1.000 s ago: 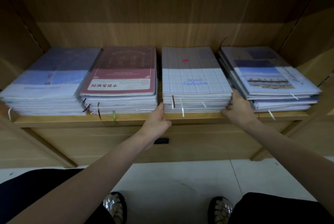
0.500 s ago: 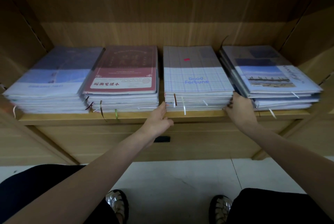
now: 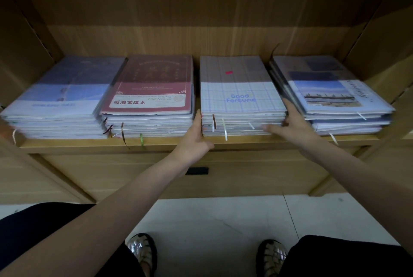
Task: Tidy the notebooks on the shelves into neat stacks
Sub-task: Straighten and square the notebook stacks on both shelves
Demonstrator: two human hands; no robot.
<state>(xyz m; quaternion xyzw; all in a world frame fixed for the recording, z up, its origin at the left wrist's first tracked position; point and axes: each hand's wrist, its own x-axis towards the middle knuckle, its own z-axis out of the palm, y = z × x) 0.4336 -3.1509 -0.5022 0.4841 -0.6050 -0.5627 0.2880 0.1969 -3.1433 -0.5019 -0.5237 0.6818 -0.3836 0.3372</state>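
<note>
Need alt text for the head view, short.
Both hands, left hand and right hand, press flat against the sides of the Good Fortune stack, third of four notebook stacks on a wooden shelf.

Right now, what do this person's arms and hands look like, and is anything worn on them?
Both forearms are bare, with no sleeves in view. The left hand and right hand wear no gloves, and no rings, watch or bracelet show, though the picture is slightly blurred. Lower down, dark clothing covers the legs, and shiny silver woven sandals are on the feet.
</note>
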